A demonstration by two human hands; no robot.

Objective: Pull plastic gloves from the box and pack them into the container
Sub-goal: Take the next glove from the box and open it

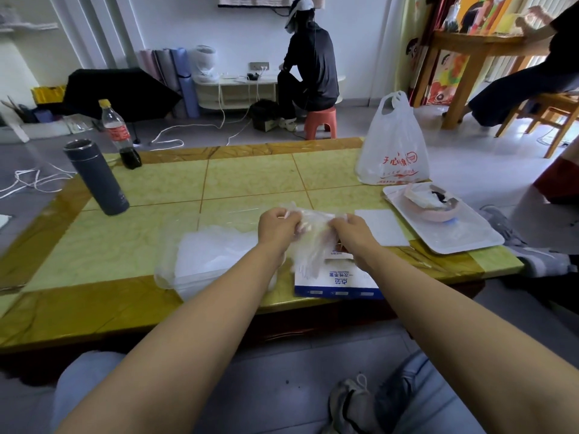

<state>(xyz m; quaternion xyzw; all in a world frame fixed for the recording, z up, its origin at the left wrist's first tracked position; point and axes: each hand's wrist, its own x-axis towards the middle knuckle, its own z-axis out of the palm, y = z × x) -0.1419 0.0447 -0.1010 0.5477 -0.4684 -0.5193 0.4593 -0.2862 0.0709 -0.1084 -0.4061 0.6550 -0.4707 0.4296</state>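
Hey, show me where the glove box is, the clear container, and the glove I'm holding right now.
glove box (340, 278): head view, on its white-and-blue top face.
clear container (203, 286): head view, on its front wall.
glove (316, 220): head view, on its crumpled upper part.
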